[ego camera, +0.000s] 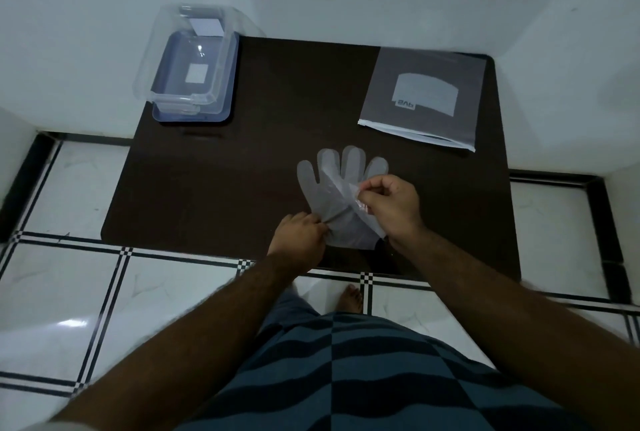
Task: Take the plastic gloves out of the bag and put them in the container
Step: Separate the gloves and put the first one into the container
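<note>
Left hand (300, 236): pinching the cuff edge of the translucent plastic gloves (337, 188), fingertips hidden.
Right hand (391, 203): gripping their other edge, peeling layers.
Gloves: lying on the dark table (277, 139); count unclear.
Grey bag (424, 98): far right, mouth gaping.
Clear plastic container (188, 63): far left, open.

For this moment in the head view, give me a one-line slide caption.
Both hands, left hand and right hand, pinch plastic gloves on the dark table; bag and container beyond.
</note>
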Action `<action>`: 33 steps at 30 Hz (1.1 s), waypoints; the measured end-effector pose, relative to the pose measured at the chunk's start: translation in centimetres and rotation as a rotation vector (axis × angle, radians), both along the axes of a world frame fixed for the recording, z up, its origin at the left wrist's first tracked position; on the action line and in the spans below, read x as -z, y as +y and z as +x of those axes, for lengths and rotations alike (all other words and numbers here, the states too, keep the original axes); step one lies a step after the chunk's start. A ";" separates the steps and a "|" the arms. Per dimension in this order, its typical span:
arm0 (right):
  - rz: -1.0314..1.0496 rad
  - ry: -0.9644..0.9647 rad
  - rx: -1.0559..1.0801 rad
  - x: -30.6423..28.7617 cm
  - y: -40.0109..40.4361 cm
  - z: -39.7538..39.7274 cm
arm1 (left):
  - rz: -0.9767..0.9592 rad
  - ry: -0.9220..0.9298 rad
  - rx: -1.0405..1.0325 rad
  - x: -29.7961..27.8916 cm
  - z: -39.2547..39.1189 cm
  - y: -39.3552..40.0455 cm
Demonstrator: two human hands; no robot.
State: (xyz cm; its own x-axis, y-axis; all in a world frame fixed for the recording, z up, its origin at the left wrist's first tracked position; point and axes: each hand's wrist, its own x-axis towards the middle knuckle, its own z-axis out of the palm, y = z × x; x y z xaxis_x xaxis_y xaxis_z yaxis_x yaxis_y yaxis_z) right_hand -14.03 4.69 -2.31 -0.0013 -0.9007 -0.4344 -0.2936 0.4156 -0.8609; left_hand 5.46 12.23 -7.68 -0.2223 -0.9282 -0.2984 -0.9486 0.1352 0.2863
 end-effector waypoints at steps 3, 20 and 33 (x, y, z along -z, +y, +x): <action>-0.067 0.044 -0.008 -1.3 -0.9 -0.5 | 0.016 -0.041 0.009 -0.5 -0.3 -0.8; -0.206 0.262 -0.196 -4.1 -2.8 -1.0 | 0.007 -0.024 0.232 0.1 -4.3 -7.5; -0.525 0.271 -0.134 -14.3 -9.9 -2.6 | 0.198 0.060 0.173 -1.8 -3.8 -9.1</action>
State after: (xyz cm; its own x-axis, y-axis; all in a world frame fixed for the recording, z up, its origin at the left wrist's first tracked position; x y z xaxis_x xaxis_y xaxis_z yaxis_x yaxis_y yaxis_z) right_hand -16.64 -5.24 11.99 0.0784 -0.9946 0.0681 -0.5512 -0.1002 -0.8283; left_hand 1.69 3.09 -5.85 -0.3957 -0.7995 -0.4519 -0.8966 0.2297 0.3787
